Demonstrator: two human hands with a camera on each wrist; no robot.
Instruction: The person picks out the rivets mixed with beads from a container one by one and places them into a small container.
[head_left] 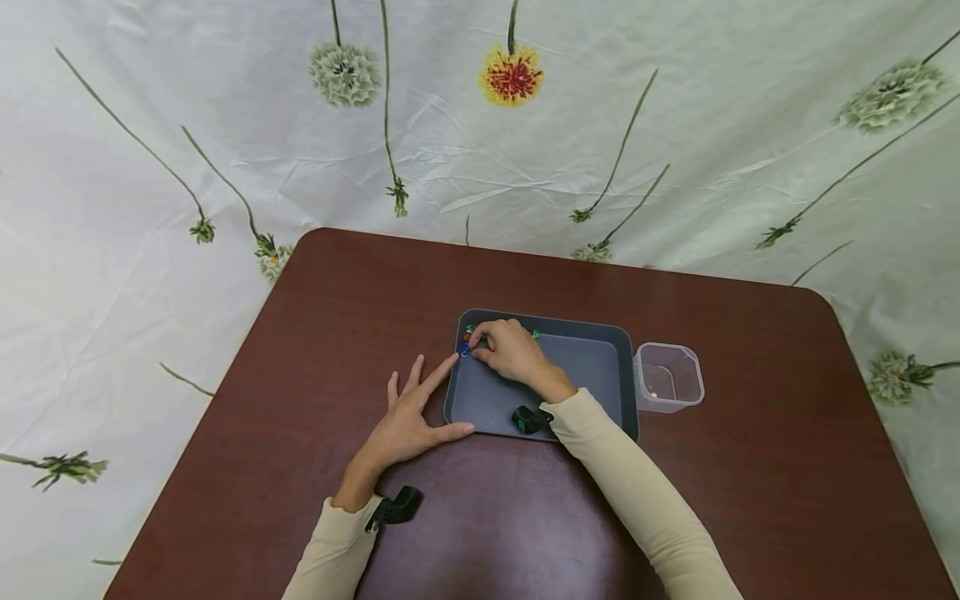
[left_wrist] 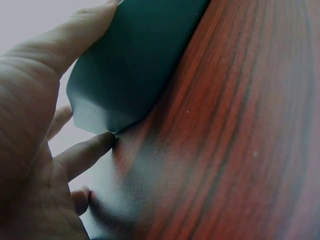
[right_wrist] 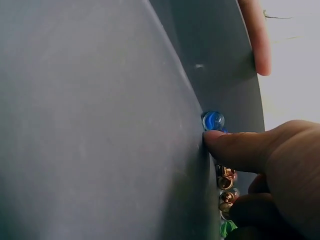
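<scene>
Several glass marbles lie in a row along the left wall of a grey tray [head_left: 570, 383]. In the right wrist view a clear and blue marble [right_wrist: 214, 120] heads the row, with amber-coloured marbles [right_wrist: 226, 181] and a green marble [right_wrist: 228, 228] farther along. My right hand [head_left: 513, 354] reaches over the tray with bent fingers. Its thumb and index finger pinch at another blue marble, mostly hidden behind the thumb. My left hand [head_left: 405, 425] is spread at the tray's left side, its index fingertip at the left rim and its thumb at the near rim.
A clear plastic container [head_left: 643, 392] stands against the tray's right side, with something small and pale inside. One green marble [head_left: 536, 333] sits by the tray's far wall. Beneath is a brown wooden table [head_left: 780, 433]; a flower-printed cloth [head_left: 450, 125] hangs behind it.
</scene>
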